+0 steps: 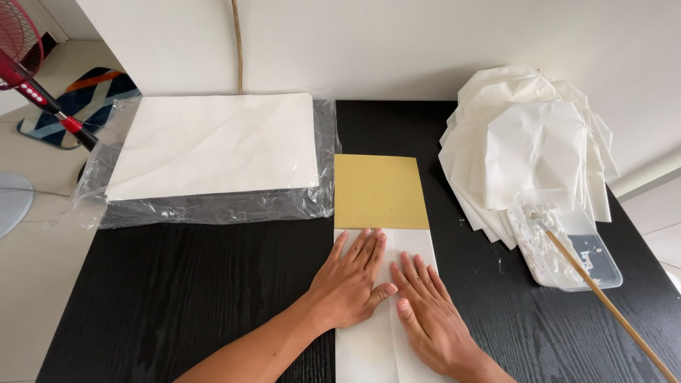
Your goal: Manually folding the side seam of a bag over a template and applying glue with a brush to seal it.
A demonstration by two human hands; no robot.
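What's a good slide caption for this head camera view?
Both hands, left and right, press a folded white sheet flat on a black table.

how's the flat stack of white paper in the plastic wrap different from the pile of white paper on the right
The flat rectangular white paper stack lies squared in clear plastic wrap; the fanned pile of folded white paper pieces is loose and unwrapped. The stack is wider, the pile's pieces smaller. Both sit on the black wooden table.
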